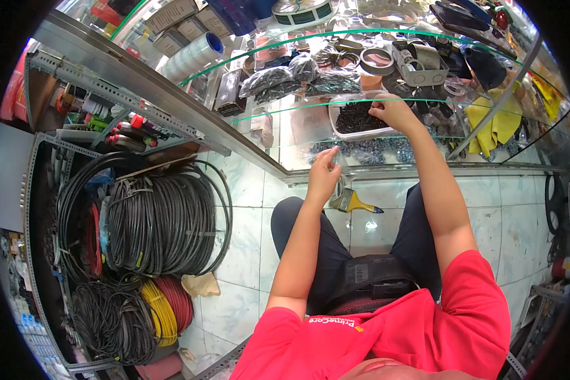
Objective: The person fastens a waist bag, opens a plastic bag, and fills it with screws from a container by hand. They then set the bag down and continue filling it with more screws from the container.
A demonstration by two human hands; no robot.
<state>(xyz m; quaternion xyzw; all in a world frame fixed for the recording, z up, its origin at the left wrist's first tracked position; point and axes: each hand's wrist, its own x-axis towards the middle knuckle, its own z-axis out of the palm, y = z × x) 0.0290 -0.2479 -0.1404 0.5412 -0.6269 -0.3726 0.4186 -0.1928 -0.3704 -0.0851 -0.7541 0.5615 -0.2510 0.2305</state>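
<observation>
My right hand [391,113] reaches over a white plastic tub [361,135] on the glass shelf. Its fingers are pinched together at a heap of small black pieces, which look like screws [354,118]; what they grip, if anything, is hidden. Lower and to the left, my left hand [324,170] is raised in front of the shelf edge with its fingers drawn together. Whatever lies between them is too small to name. Just beyond it, clear bags of small dark bluish pieces [367,151] lie on the bottom shelf.
A paint brush with a yellow handle [356,201] is by the cabinet's foot. Coils of black cable [161,221], yellow cable [158,310] and red cable stand at left. Glass shelf edges [285,109] cross above the tub. A yellow cloth [493,123] hangs at right.
</observation>
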